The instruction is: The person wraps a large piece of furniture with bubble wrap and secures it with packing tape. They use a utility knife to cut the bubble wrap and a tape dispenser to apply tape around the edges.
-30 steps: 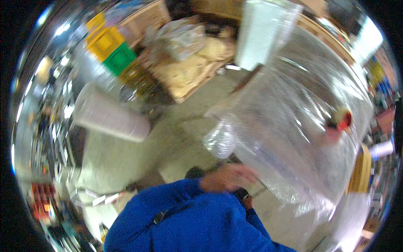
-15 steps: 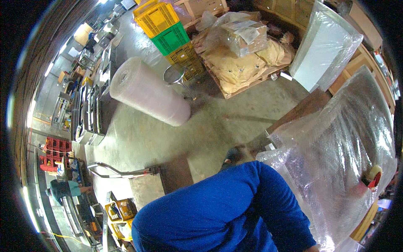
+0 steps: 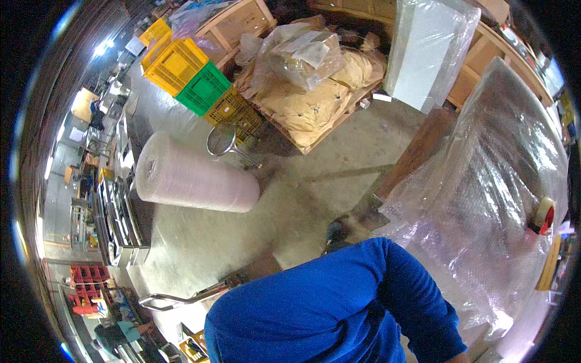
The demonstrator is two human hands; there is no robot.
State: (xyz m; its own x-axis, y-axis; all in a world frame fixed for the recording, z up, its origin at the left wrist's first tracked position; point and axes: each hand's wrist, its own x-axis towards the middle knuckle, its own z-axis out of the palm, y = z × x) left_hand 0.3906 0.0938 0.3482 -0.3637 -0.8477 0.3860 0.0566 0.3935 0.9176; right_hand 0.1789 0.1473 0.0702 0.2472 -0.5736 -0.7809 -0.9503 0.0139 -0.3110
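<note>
My bent left arm in a blue sleeve [image 3: 315,287] crosses the lower middle, elbow forward. Only a sliver of my left hand [image 3: 460,358] shows past the cuff at the bottom edge; its fingers are hidden. Nearest to it, a large sheet of clear bubble wrap [image 3: 478,199] drapes over something on the right that I cannot make out. On the sheet's far right side sits a tape roll [image 3: 544,216] with a red core. My right hand is out of view. Beyond my elbow, a dark shoe [image 3: 336,231] shows on the floor.
A big bubble wrap roll [image 3: 193,181] lies left on the concrete floor, beside a round-topped metal stand [image 3: 221,140]. Behind are stacked yellow and green crates [image 3: 201,89], a paper-covered pallet load [image 3: 315,109] and a wrapped white panel [image 3: 423,54]. A metal handle [image 3: 175,300] juts at lower left.
The view has swung, so the bubble wrap roll, crates and pallet load appear further left. My left arm stays bent, its elbow and cuff slightly further right in the picture.
</note>
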